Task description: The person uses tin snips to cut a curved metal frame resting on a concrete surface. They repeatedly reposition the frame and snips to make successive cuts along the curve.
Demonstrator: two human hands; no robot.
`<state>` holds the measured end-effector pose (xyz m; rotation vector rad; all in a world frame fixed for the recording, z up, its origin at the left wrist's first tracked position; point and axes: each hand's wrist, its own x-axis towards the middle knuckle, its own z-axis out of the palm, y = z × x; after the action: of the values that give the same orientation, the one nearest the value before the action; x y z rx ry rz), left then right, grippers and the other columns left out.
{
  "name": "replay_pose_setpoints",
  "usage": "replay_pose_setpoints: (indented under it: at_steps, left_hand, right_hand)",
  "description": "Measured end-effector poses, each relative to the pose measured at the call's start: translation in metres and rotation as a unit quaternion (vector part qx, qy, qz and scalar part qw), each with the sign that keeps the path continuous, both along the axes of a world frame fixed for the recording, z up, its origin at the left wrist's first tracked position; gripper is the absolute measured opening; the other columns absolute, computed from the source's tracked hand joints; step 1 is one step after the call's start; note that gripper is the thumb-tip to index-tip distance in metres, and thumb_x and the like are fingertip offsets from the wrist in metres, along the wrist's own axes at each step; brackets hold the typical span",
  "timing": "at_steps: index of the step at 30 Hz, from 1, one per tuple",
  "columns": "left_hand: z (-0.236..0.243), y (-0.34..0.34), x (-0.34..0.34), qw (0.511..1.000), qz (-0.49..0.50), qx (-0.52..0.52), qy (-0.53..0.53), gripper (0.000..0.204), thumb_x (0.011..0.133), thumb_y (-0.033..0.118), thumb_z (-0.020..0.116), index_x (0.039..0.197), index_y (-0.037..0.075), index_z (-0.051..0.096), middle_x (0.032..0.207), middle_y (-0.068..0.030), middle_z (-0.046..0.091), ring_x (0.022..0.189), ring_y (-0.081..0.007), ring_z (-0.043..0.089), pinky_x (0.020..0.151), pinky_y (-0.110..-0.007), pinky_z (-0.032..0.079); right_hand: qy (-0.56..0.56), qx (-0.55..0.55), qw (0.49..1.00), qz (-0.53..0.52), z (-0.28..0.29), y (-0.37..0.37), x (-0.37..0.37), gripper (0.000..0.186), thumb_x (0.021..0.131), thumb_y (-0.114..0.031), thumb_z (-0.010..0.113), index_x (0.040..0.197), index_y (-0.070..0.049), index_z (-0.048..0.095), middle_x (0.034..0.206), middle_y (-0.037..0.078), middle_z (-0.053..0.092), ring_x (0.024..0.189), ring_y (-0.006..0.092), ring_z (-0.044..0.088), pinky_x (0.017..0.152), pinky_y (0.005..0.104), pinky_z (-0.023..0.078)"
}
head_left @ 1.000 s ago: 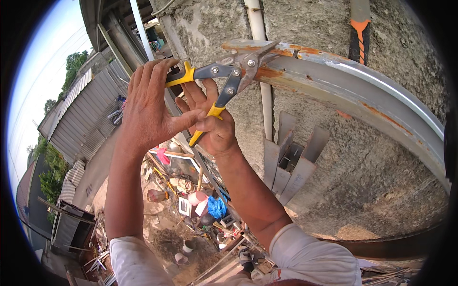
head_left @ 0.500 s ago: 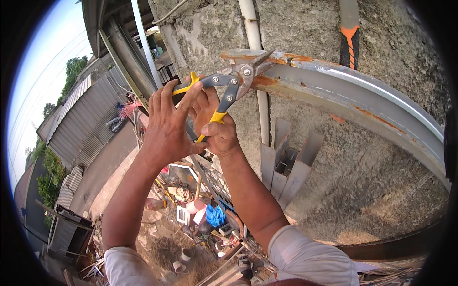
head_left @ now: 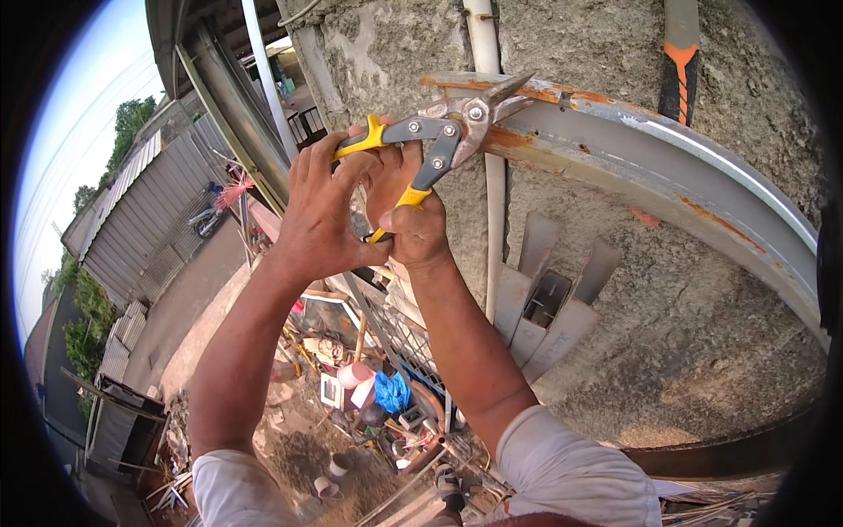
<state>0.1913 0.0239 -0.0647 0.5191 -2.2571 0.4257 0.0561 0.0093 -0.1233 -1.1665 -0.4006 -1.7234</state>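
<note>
Both hands are gripping a pair of snips (head_left: 439, 145) raised against a rough wall (head_left: 667, 290). The right hand (head_left: 413, 224) is wrapping its fingers (head_left: 399, 180) around the lower yellow handle, pinching it into the palm. The left hand (head_left: 320, 215) is overlapping it from the left, with its fingers (head_left: 320, 167) slightly spread and curling over the upper yellow handle, whose tip is poking out above the fingertips. The two handles are standing fairly close together inside the double grip.

Up and to the right of the fingers, the grey snip head is pointing right, and its blades are standing slightly apart at the near end of a rusty strip (head_left: 667, 167) of curved metal. The strip is arching away to the right and down along the wall. Whether the blades are biting the metal or only touching its edge cannot be told.

Just behind the blades a white pipe (head_left: 493, 220) is running down the wall. Farther right of the fingers, above the strip, an orange and black tool handle (head_left: 678, 75) is lying against the wall. Below the right forearm, pale flat pieces (head_left: 549, 303) are leaning on the wall. Far below the hands, a yard (head_left: 351, 395) with scattered clutter is lying beside a grey fence (head_left: 145, 202).
</note>
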Motion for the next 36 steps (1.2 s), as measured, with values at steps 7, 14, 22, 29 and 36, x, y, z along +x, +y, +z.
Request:
replay_pose_setpoints:
  at_steps: [7,14,22,29,36]
  left_hand:
    - [-0.003,-0.004,-0.002,1.000,0.003,-0.016,0.000,0.086,0.047,0.023,0.083,0.125,0.010,0.050,0.136,-0.0239,0.044,0.119,-0.0463,0.046,0.104,-0.054,0.038]
    - [-0.010,0.012,-0.002,1.000,0.015,-0.003,-0.011,0.085,0.049,0.021,0.083,0.125,0.008,0.047,0.135,-0.0235,0.045,0.118,-0.0448,0.047,0.104,-0.054,0.038]
    - [-0.010,0.037,-0.009,0.998,0.058,0.001,0.008,0.091,0.051,0.018,0.086,0.131,0.009,0.042,0.138,-0.0217,0.045,0.121,-0.0435,0.048,0.099,-0.053,0.040]
    - [-0.029,0.086,-0.015,0.990,0.136,0.013,0.028,0.103,0.049,0.020,0.090,0.138,0.007,0.038,0.136,-0.0225,0.047,0.123,-0.0430,0.048,0.101,-0.056,0.038]
    - [-0.010,0.108,-0.018,0.992,0.124,0.017,0.032,0.092,0.058,0.022,0.095,0.133,0.008,0.043,0.124,-0.0204,0.052,0.111,-0.0405,0.056,0.090,-0.050,0.045]
  right_hand:
    - [-0.018,-0.016,1.000,0.013,0.001,-0.001,0.001,0.108,0.052,-0.008,0.063,0.154,-0.007,0.027,0.151,0.015,0.042,0.142,0.0290,0.038,0.123,0.0414,0.021]
    - [-0.003,0.000,1.000,0.002,-0.006,0.004,-0.001,0.098,0.056,-0.010,0.067,0.148,-0.007,0.034,0.140,0.019,0.051,0.132,0.0299,0.048,0.118,0.0419,0.031]
    - [0.002,0.020,0.999,-0.035,-0.002,0.021,-0.003,0.095,0.057,-0.015,0.068,0.146,-0.002,0.038,0.137,0.018,0.054,0.131,0.0283,0.049,0.117,0.0401,0.029]
    - [0.039,0.020,0.997,0.062,-0.016,0.048,-0.011,0.095,0.056,-0.016,0.066,0.146,-0.003,0.039,0.137,0.021,0.056,0.134,0.0306,0.049,0.121,0.0426,0.026]
    - [0.027,0.038,0.995,0.088,-0.012,0.060,-0.016,0.094,0.056,-0.016,0.064,0.146,-0.004,0.041,0.139,0.020,0.057,0.134,0.0283,0.048,0.122,0.0421,0.024]
